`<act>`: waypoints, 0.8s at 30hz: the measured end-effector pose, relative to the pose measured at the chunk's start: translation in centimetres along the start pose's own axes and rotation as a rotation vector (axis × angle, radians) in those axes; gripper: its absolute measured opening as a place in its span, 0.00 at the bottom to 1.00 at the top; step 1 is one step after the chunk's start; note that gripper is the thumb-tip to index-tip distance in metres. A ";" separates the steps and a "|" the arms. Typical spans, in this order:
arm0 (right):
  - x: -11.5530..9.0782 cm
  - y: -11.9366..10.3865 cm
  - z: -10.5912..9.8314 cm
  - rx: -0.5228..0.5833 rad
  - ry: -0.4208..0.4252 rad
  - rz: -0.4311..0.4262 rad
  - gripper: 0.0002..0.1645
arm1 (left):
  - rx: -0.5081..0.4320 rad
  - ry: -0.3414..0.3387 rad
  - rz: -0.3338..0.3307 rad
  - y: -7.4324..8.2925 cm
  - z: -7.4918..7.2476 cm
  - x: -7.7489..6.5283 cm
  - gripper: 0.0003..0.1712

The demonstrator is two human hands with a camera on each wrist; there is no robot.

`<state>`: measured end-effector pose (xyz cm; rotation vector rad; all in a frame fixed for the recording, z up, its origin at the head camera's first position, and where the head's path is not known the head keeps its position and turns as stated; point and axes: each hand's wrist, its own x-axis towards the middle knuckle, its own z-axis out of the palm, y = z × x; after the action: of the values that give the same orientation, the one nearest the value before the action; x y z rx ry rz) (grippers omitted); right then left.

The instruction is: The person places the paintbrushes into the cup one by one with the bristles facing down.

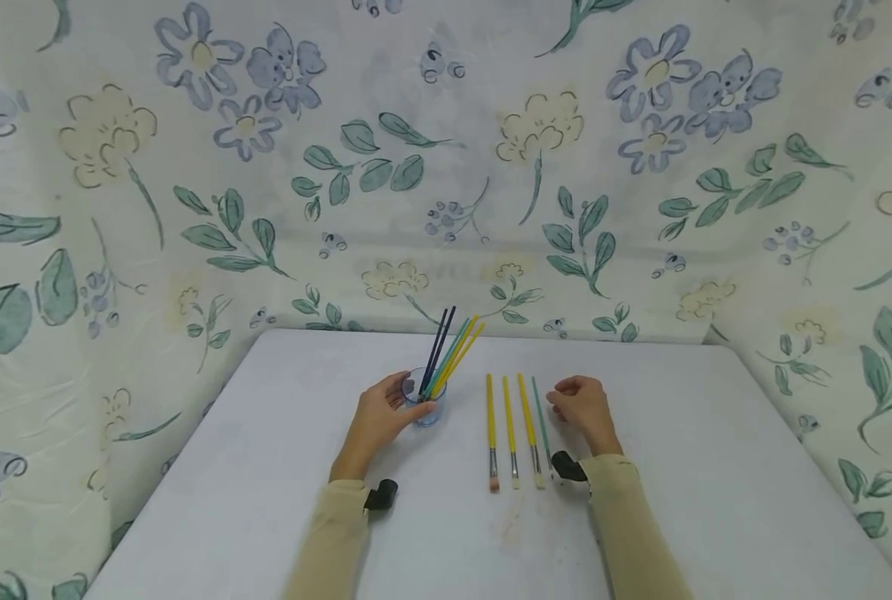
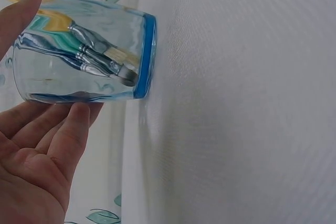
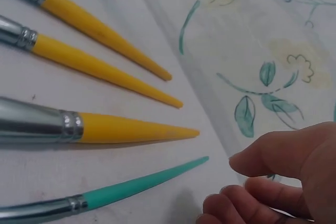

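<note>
My left hand point(image 1: 377, 415) holds a clear blue-tinted glass point(image 1: 428, 415), thumb on one side and fingers on the other. In it several paintbrushes point(image 1: 457, 358) with dark blue, teal and yellow handles lean to the right, bristles down at the thick blue base point(image 2: 147, 56). On the table to the right lie three yellow-handled paintbrushes point(image 1: 509, 417) and a teal-handled paintbrush point(image 1: 540, 412) in a row, bristles toward me. My right hand point(image 1: 585, 410) is just right of the teal brush, its fingers loosely bent and nothing in them, the thumb point(image 3: 273, 153) near the handle's tip.
The white table point(image 1: 266, 467) reaches back to a floral cloth backdrop point(image 1: 416, 217) that also runs along both sides. Faint stains point(image 1: 512, 525) mark the tabletop below the row of brushes. A dark wrist camera point(image 1: 568, 467) sits by the right sleeve, close to the teal brush's bristle end.
</note>
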<state>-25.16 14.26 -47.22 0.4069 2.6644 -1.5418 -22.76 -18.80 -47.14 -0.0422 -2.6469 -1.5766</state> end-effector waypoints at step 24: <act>-0.3 -0.5 1.8 -0.210 -0.037 -0.008 0.16 | -0.006 -0.013 0.011 0.3 -0.1 -0.1 0.50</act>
<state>-25.16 12.42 -47.65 0.3533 2.7647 -1.2402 -22.68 -18.75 -46.88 -0.0668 -2.6467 -1.5866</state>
